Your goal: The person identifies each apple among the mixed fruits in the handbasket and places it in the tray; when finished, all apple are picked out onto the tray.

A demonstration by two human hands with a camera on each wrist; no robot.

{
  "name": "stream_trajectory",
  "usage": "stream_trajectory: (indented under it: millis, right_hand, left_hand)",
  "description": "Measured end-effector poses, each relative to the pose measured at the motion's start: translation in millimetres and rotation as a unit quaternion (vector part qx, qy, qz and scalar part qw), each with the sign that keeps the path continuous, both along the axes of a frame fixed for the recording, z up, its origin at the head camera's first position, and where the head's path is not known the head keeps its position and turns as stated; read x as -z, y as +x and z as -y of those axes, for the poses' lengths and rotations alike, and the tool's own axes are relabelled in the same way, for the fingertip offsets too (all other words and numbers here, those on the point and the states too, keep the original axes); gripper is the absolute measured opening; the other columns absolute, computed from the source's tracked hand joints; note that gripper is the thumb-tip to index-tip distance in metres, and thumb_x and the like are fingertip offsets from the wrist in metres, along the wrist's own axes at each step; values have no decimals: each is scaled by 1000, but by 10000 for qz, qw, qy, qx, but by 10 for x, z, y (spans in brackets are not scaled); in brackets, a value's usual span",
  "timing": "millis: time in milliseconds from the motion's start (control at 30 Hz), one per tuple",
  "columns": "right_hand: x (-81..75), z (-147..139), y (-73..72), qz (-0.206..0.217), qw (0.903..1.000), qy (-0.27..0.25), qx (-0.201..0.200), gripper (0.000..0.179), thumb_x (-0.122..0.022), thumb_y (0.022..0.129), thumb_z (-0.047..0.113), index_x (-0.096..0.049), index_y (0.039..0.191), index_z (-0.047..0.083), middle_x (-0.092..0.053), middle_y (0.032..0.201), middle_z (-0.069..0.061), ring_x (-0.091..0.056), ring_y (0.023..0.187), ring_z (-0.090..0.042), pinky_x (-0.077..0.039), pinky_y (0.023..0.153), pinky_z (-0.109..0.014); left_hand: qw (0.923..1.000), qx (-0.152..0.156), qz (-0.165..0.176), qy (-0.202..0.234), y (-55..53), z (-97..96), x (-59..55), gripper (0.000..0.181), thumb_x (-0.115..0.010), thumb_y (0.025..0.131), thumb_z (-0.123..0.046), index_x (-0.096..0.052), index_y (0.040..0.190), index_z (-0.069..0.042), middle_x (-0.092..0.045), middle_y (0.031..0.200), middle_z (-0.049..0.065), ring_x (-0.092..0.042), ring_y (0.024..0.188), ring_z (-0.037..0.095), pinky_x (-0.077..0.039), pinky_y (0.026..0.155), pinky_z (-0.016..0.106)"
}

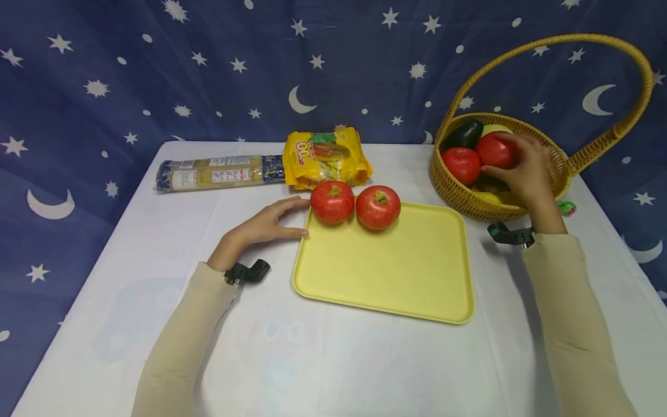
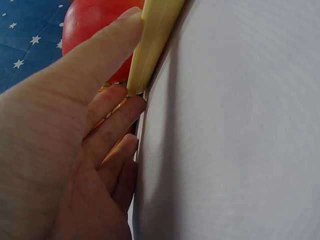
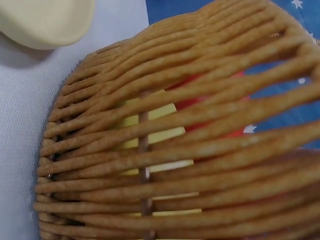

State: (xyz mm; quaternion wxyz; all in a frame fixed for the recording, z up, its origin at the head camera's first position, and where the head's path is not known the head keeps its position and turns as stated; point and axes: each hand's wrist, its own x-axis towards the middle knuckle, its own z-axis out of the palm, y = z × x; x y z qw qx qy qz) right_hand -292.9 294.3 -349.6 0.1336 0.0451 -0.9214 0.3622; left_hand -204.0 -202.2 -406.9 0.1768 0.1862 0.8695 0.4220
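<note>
At the upper right, my right hand reaches into a wicker basket and grips a red tomato, fingers over its far side and thumb in front. Beside it in the basket lie another tomato and a dark green vegetable. The right wrist view is filled by the basket's woven side, which hides that hand. My left hand touches the left edge of a yellow tray, its fingers fairly straight. Two tomatoes sit along the tray's far edge.
Behind the tray lies a yellow food packet, next to a long pack of spaghetti. The basket's tall handle arches above the right hand. A starry blue cloth hangs behind the white table.
</note>
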Motion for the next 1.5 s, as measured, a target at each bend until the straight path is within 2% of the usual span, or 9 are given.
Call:
stream_trajectory:
  millis: [133, 267, 467, 767, 1100, 1200, 1300, 1400, 1500]
  right_hand:
    - [-25, 10, -28, -173, 9993, 278, -166, 65, -80, 80, 7, -54, 139, 10, -50, 138, -25, -33, 132, -40, -18, 107, -54]
    - [-44, 17, -38, -302, 9985, 414, -178, 64, -80, 80, 5, -55, 138, 9, -53, 136, -25, -40, 129, -41, -19, 105, -49]
    - [-34, 22, -11, -307, 9989, 353, 16, 63, -81, 79, 6, -57, 137, 10, -54, 137, -22, -43, 127, -39, -22, 103, -47]
    - [-8, 10, 13, -414, 9987, 225, 197, 64, -84, 76, 6, -59, 135, 11, -57, 136, -20, -46, 126, -37, -23, 103, -43]
    - [-4, -3, 20, -369, 9990, 16, 249, 64, -83, 77, 7, -58, 136, 11, -57, 137, -17, -46, 131, -34, -16, 114, -38]
    - [0, -13, 18, -310, 9991, -17, 285, 65, -83, 77, 8, -58, 137, 12, -56, 138, -15, -46, 131, -33, -20, 114, -39]
    - [9, -21, 26, -231, 9989, -62, 392, 66, -84, 76, 9, -58, 137, 15, -56, 139, -12, -46, 130, -29, -29, 111, -39]
    - [18, -20, 31, -187, 9985, -151, 501, 66, -85, 75, 11, -60, 136, 18, -57, 139, -7, -47, 128, -23, -38, 106, -35]
    - [20, -10, 32, -182, 9978, -277, 574, 67, -86, 74, 12, -60, 136, 20, -58, 138, -2, -48, 127, -18, -40, 104, -30]
  left_hand:
    - [10000, -25, -15, 16, -4, 7, -27, 73, -77, 85, -29, -42, 148, -15, -37, 154, 6, -22, 147, 25, -18, 120, 49]
    - [10000, -25, -30, 45, -1, 11, -13, 73, -78, 85, -28, -42, 148, -14, -38, 154, 6, -24, 147, 25, -18, 120, 49]
    - [10000, 12, -63, 10, 3, 9, 34, 72, -77, 86, -28, -42, 148, -14, -37, 155, 7, -23, 147, 27, -18, 120, 51]
    - [9999, 58, -99, 34, -8, 7, 28, 72, -77, 86, -28, -42, 148, -14, -38, 154, 7, -25, 146, 26, -20, 119, 50]
    - [10000, 50, -69, 7, -5, 7, 27, 73, -77, 85, -28, -42, 148, -14, -36, 155, 7, -24, 146, 26, -20, 119, 50]
    - [9999, 84, -81, 39, -9, 7, 29, 73, -77, 86, -28, -42, 148, -14, -37, 155, 7, -24, 146, 26, -21, 119, 51]
    - [9999, 82, -60, 20, -10, 2, 29, 72, -77, 86, -29, -42, 148, -15, -37, 154, 5, -25, 146, 24, -21, 119, 49]
    - [10000, 57, -32, -4, -9, 2, 25, 72, -77, 86, -29, -42, 148, -16, -37, 155, 5, -24, 146, 24, -20, 120, 49]
    - [10000, 14, -27, -24, -3, 7, 14, 73, -77, 85, -30, -43, 148, -15, -36, 155, 6, -24, 146, 26, -20, 119, 50]
